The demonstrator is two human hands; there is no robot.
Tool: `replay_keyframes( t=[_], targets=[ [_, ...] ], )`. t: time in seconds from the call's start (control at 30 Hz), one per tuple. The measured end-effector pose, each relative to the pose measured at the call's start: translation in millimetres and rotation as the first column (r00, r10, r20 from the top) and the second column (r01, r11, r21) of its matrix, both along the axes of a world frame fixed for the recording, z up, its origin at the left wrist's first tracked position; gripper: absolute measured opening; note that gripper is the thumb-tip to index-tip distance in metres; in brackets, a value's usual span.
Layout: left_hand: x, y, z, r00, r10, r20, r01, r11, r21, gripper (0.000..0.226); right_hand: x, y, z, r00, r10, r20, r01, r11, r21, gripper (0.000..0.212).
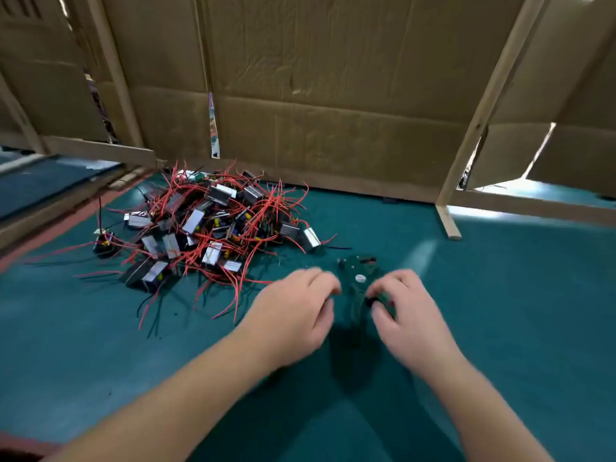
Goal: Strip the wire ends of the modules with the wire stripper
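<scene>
Gripping wire stripper (354,284) handle, right hand (413,316) curled

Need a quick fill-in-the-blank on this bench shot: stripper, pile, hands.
1. The wire stripper lies to the ___ of the pile of modules.
2. Most wires in the pile are ___.
3. Behind the pile stands a wall of ___.
4. The right hand grips the stripper by its ___.

Missing words: right; red; cardboard; handle.
</scene>
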State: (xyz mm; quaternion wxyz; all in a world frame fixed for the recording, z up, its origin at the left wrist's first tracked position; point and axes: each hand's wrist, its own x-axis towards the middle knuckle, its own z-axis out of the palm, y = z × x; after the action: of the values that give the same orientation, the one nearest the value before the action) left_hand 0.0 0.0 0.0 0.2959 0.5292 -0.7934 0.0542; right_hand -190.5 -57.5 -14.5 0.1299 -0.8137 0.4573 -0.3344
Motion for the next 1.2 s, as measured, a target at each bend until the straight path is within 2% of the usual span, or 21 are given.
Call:
replay_keyframes(
  t=[0.07,0.13,0.2,0.27,0.4,0.5,0.57,0.63,0.67,0.73,0.8,0.87,0.93,1.03,1.13,1.2],
  targets=[
    [-11,-32,3,0.991,0.122,0.052,-0.126,0.989,0.075,0.028,11,-15,1,0.987,-0.098,-0.130,0.120,0.977,0.176,0.018],
    [-13,-64,4,0.948,0.274,0.158,-0.289,0.954,0.079,0.032,16,-22,-8,0.968,-0.195,-0.158,0.223,0.956,0.188,0.022],
    [-5,-89,0,0.886,0.367,0.283,-0.394,0.918,0.045,0.037,16,-17,-17,0.967,-0.243,-0.076,0.251,0.961,0.120,0.018],
    [8,-111,-1,0.846,0.366,0.388,-0.424,0.903,0.074,0.044,14,-14,-22,0.976,-0.219,-0.014,0.220,0.972,0.085,0.015],
    [23,-140,-3,0.774,0.267,0.574,-0.467,0.853,0.233,0.055,10,-17,-23,0.994,-0.104,-0.020,0.105,0.988,0.114,0.016],
    [23,-150,-3,0.666,0.312,0.677,-0.535,0.833,0.142,0.043,8,-16,-23,0.997,-0.076,0.011,0.074,0.991,0.112,0.015],
    [22,-156,0,0.635,0.337,0.695,-0.557,0.824,0.109,0.034,8,-17,-22,0.996,-0.081,0.042,0.075,0.990,0.120,0.015],
    [21,-156,8,0.679,0.368,0.635,-0.531,0.844,0.079,0.026,7,-17,-23,0.992,-0.089,0.095,0.075,0.988,0.138,0.016],
    [19,-152,12,0.736,0.402,0.544,-0.501,0.865,0.039,0.025,6,-17,-22,0.988,-0.092,0.122,0.074,0.986,0.148,0.017],
    [16,-139,20,0.865,0.426,0.265,-0.408,0.905,-0.124,0.027,4,-18,-21,0.982,-0.104,0.154,0.082,0.986,0.146,0.023],
    [10,-119,26,0.955,0.295,0.003,-0.280,0.910,-0.306,0.027,3,-18,-21,0.982,-0.128,0.140,0.109,0.985,0.132,0.024],
    [1,-98,26,0.985,0.099,-0.138,-0.146,0.910,-0.387,0.028,4,-18,-20,0.980,-0.154,0.129,0.141,0.985,0.102,0.023],
    [-8,-80,20,0.983,-0.012,-0.181,-0.064,0.912,-0.404,0.030,6,-16,-16,0.970,-0.146,0.195,0.139,0.989,0.051,0.022],
    [-16,-65,-7,0.994,-0.015,-0.108,-0.030,0.914,-0.405,0.031,11,-9,-10,0.922,-0.086,0.376,0.082,0.996,0.029,0.019],
    [-16,-55,-31,0.993,0.056,-0.103,-0.088,0.936,-0.341,0.030,16,-4,-9,0.821,-0.107,0.561,-0.045,0.967,0.251,0.020],
    [-13,-52,-35,0.986,0.088,-0.142,-0.125,0.953,-0.276,0.031,16,-7,-11,0.819,-0.139,0.556,-0.051,0.949,0.312,0.031]
  ],
)
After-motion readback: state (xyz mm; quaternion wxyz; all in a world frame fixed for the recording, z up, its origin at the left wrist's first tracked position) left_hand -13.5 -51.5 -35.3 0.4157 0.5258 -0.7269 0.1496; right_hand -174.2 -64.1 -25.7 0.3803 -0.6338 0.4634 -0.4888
